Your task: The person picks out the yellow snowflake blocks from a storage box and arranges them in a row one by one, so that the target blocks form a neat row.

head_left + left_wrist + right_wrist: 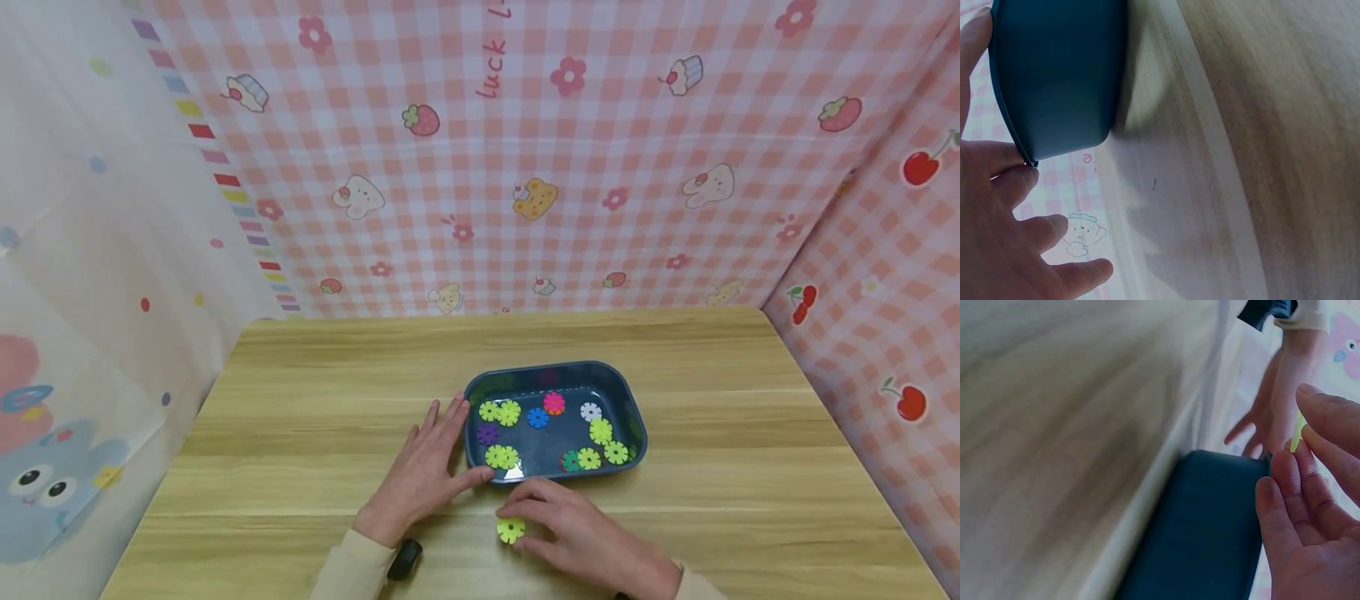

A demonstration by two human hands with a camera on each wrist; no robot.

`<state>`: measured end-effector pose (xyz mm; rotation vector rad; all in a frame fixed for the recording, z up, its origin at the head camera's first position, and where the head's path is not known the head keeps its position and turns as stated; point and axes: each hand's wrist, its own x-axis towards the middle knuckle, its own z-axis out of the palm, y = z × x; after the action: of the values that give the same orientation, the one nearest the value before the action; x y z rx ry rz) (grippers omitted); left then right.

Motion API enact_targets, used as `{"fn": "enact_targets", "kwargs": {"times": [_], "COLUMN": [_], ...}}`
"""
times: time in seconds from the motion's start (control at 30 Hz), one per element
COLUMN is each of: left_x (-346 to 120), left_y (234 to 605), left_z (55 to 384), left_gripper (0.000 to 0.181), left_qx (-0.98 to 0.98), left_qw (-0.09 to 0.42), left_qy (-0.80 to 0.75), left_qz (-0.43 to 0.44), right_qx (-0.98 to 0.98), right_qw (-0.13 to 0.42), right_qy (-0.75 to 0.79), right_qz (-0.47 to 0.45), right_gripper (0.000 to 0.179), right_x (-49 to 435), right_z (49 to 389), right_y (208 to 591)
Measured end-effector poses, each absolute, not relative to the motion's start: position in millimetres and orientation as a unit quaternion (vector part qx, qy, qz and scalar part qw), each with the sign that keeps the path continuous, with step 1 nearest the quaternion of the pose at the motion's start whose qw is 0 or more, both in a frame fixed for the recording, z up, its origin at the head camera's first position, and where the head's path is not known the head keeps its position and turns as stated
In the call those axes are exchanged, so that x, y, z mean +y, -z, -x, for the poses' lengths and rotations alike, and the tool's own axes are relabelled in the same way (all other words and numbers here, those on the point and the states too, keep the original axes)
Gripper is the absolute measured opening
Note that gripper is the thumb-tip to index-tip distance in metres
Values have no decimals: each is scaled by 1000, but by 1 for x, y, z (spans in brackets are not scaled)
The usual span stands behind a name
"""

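The right hand [570,530] partly hides its disc [511,534]; the left wrist view's top edge crops the tray [1063,72].

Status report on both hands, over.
Left hand touching rim of dark-blue rectangular tray. Right hand pinching yellow-green notched round disc, outside tray. No obstruction visible.

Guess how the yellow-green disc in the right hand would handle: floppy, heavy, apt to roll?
The yellow-green disc is probably stiff, looking straight edge-on in the right wrist view. It is likely light, being thin and pinched by the right hand. Round but notched, it might roll bumpily on edge.
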<state>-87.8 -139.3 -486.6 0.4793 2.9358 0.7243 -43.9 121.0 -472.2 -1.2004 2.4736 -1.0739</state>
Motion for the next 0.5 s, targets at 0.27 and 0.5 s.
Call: {"fn": "enact_targets", "kwargs": {"times": [0.27, 0.5], "left_x": [-139, -139], "left_y": [486, 486], "left_z": [87, 87], "left_gripper": [102, 101], "left_qx": [957, 957], "left_qw": [45, 42], "left_qy": [-241, -243], "left_qz": [-155, -156], "right_qx": [817, 802], "right_qw": [140, 164], "right_qy": [341, 317], "right_qz": [444, 479], "right_gripper": [30, 32], "right_x": [114, 109], "right_z": [43, 44], "right_y": [483, 490]}}
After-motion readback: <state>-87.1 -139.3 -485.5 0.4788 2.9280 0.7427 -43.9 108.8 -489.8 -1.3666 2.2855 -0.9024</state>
